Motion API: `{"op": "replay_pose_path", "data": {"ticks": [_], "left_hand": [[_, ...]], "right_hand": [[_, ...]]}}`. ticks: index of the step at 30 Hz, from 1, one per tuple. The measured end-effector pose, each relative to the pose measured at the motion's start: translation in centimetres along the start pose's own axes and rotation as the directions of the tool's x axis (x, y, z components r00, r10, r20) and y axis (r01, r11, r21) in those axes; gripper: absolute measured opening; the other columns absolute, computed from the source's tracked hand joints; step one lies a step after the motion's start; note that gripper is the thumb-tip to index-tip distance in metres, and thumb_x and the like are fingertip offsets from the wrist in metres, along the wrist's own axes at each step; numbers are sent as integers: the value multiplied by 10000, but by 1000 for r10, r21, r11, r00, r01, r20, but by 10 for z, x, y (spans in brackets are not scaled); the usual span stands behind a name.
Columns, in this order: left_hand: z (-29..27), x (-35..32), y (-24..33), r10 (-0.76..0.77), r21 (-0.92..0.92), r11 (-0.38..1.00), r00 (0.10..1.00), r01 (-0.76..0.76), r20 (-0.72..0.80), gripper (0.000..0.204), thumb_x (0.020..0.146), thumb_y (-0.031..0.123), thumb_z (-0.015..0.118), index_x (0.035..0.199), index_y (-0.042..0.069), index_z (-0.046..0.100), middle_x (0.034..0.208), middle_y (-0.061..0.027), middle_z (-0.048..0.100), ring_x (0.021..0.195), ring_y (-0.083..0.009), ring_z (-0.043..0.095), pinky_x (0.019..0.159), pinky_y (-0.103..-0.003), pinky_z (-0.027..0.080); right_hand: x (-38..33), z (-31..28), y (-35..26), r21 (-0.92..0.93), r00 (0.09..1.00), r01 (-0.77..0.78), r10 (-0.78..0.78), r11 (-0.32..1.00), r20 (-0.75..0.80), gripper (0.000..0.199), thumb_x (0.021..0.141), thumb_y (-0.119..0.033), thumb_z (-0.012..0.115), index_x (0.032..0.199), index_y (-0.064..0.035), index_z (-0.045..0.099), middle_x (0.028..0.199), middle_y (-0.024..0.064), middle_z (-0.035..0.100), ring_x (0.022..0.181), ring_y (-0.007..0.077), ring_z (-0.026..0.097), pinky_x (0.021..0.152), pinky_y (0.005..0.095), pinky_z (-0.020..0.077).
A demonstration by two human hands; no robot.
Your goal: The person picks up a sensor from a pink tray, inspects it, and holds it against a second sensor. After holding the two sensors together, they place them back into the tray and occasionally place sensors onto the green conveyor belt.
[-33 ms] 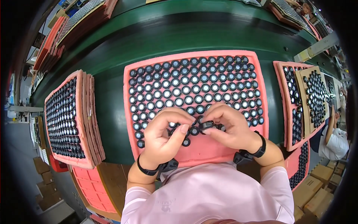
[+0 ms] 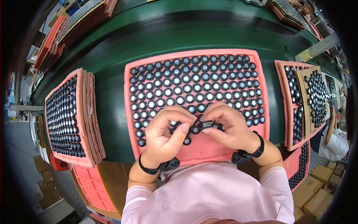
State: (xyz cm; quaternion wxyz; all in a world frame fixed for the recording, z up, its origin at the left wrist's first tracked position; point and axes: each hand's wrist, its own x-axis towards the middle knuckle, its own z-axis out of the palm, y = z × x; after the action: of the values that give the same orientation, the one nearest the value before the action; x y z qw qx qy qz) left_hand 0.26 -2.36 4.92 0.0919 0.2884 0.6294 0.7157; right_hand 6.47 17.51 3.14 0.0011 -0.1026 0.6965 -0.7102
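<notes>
In front of me is a pink foam tray (image 2: 203,151) with rows of small round black parts (image 2: 187,89) that have silvery tops. Over its near rows, my right hand (image 2: 235,128) pinches one black cylindrical part (image 2: 206,125), tipped so that its side shows. My left hand (image 2: 164,130) is closed just left of that part, thumb and fingertips drawn together. Whatever lies between those left fingertips is too small to make out. Below the hands, a strip of bare pink foam shows along the tray's near edge.
A stack of filled pink trays (image 2: 88,123) stands at the left. On the right are another filled tray (image 2: 281,93) and a brown board (image 2: 304,104) covered with black parts. The green work surface (image 2: 167,31) stretches behind. A person in white (image 2: 333,143) sits far right.
The part in my right hand has turned slightly, showing more of its side. The tray appears shifted a little in view. Both hands keep nearly the same place.
</notes>
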Motion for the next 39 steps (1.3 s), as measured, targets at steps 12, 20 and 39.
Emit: {"op": "replay_pose_path", "data": {"ticks": [12, 20, 39], "left_hand": [[1, -12, -35, -89, 276, 960, 990, 56, 108, 345, 743, 44, 774, 1042, -1, 607, 987, -125, 629, 894, -215, 604, 749, -298, 496], [5, -10, -36, 63, 294, 950, 986, -107, 158, 470, 678, 59, 820, 1096, 10, 611, 966, -118, 622, 868, -249, 604, 718, -325, 490], [3, -12, -38, 149, 335, 920, 973, -201, 175, 485, 673, 13, 819, 1114, -5, 618, 951, -125, 631, 824, -248, 610, 713, -331, 493]], "right_hand": [[-2, 8, 29, -470, 905, 374, -426, 799, -5, 340, 689, 56, 728, 991, -50, 612, 945, 92, 598, 825, 237, 603, 689, 323, 490], [-1, 9, 29, -527, 872, 397, -488, 751, -40, 415, 661, 128, 676, 1031, -49, 613, 1014, 108, 565, 823, 234, 595, 651, 303, 489], [-11, -1, 32, 4, 997, 19, -19, 1000, 68, 280, 822, 23, 633, 1090, 6, 550, 1077, 125, 543, 951, 192, 549, 846, 303, 460]]}}
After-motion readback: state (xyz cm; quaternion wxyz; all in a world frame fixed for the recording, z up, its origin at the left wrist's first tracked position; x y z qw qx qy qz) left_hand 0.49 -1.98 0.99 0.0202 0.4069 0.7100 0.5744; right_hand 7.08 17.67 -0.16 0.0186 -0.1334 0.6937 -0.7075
